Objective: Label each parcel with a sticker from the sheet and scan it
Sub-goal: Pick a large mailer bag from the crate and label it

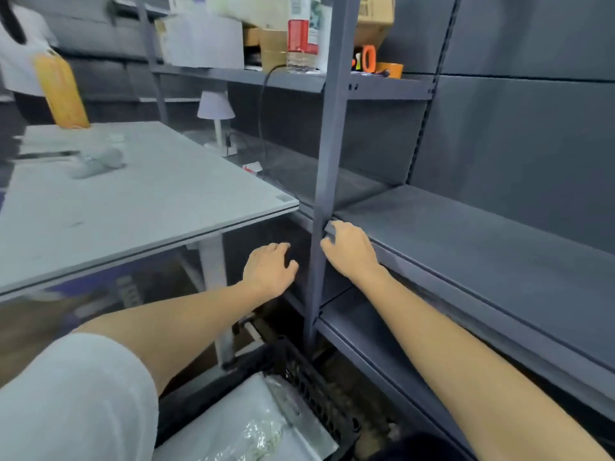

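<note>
Matt grey painted metal shelving (466, 227) stands beside a smooth pale table (149, 194) with a dull laminate look. Below, a black plastic crate (312, 384) with a perforated wall holds glossy, crinkled plastic parcels (246, 424). On an upper shelf sit brown cardboard boxes (376, 15) and a clear plastic bottle (303, 34) with a paper label.

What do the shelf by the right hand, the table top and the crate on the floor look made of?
Shelf: likely painted sheet metal, matte grey, with a folded front edge and a perforated upright.
Table top: a thin, smooth, pale grey board, probably laminate; hard to tell through the blur.
Crate: black and perforated, seemingly moulded plastic.
</note>
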Motion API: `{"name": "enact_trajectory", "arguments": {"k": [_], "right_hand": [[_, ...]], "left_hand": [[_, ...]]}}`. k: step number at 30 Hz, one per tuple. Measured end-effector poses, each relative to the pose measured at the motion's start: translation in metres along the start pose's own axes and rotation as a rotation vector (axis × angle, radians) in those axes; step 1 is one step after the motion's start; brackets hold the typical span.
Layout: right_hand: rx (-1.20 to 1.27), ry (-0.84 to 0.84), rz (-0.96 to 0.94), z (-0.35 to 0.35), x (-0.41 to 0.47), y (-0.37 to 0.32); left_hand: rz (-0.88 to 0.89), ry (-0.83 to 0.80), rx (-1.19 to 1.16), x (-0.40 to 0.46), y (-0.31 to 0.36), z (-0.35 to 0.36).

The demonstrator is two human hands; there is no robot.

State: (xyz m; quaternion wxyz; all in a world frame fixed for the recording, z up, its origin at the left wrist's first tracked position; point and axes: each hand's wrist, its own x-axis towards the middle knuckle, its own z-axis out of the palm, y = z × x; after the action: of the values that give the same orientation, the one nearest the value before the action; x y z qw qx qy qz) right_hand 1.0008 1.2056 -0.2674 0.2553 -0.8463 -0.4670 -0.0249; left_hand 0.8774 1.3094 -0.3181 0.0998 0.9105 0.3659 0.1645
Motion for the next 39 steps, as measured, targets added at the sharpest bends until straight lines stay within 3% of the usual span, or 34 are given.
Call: {"name": "enact_trajectory", "arguments": {"k": [5,13,26,33,39], "right_hand": [[0.070,-0.138,-0.017,0.067,-0.014,-0.005],[0.028,-0.433,0.133,0.189,-0.062,0.026],[-0.052,-0.799,0.279,0.309,-0.148,0.080],[-0.085,-0.886,0.294,0.334,-0.169,0.085],[-0.046,-0.910,0.321,0.345,-0.174,0.085]], "left_hand": [[-0.121,-0.101,-0.038,-0.034,-0.053,0.045],[-0.348,-0.322,-0.091,-0.106,-0.117,0.133],[-0.530,-0.645,-0.234,-0.210,-0.143,0.257],[-0.675,-0.592,-0.373,-0.243,-0.157,0.269],[-0.815,-0.366,-0.311,-0.262,-0.174,0.268]]}}
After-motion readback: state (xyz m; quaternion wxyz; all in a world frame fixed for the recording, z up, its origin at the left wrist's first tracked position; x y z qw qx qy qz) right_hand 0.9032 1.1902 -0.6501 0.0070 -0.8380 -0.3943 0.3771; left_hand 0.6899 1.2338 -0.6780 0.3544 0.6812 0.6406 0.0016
